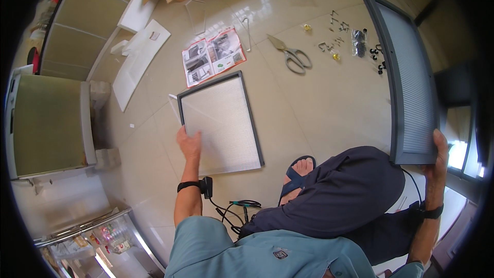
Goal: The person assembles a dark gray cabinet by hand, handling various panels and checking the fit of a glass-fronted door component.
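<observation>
The smaller framed panel, near centre, is gripped at its nine-o'clock edge by the left hand; the larger panel, toward three o'clock, is grasped at its six-o'clock end by the right hand.

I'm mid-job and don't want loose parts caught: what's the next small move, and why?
Perhaps use the left hand to slide the small black pieces away from the right-side framed panel. In this view they look close beside its frame, and the right hand holds that panel by its near end, so shifting it might catch them.
</observation>
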Demonstrator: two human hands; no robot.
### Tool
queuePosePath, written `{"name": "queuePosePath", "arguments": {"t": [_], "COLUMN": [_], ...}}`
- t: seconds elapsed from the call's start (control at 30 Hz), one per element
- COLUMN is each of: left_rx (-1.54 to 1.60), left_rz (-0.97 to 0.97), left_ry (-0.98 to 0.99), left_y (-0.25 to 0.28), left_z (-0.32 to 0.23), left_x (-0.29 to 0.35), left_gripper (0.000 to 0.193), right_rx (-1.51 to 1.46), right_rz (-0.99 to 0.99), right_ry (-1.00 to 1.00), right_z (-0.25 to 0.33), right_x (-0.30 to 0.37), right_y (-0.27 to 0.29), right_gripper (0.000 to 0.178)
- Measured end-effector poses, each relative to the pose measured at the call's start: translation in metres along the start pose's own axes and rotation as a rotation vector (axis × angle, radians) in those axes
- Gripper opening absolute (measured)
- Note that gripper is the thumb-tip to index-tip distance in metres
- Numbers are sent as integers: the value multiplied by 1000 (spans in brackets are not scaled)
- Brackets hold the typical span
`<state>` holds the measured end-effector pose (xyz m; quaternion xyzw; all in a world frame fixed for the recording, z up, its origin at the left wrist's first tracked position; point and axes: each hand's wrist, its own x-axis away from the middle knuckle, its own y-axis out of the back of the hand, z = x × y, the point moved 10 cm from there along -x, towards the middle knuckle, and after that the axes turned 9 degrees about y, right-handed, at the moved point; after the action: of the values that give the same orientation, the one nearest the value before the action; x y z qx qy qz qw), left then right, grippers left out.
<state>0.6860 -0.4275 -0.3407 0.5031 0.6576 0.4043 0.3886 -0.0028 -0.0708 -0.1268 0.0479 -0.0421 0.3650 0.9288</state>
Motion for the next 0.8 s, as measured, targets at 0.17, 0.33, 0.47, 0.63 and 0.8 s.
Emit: {"name": "queuePosePath", "arguments": {"t": [0.17, 0.33, 0.47, 0.63, 0.8], "left_rx": [128, -28, -65, -167, -82], "left_rz": [228, 366, 355, 349, 324], "left_ry": [-614, -716, -641, -625, -555], "left_y": [-28, -70, -89, -102, -99], "left_z": [-189, -217, -206, -205, -208], "left_x": [92, 124, 109, 96, 94], "left_gripper": [69, 76, 80, 88, 89], "right_rx": [1, 14, 42, 15, 25], "right_rz": [35, -18, -61, -95, -50], "right_ry": [-19, -64, -44, -77, -73], "right_z": [-3, -8, -2, -7, -11], "right_x": [-3, -4, -1, 0, -3], "right_y": [0, 4, 7, 16, 17], "right_gripper": [49, 50, 49, 46, 52]}}
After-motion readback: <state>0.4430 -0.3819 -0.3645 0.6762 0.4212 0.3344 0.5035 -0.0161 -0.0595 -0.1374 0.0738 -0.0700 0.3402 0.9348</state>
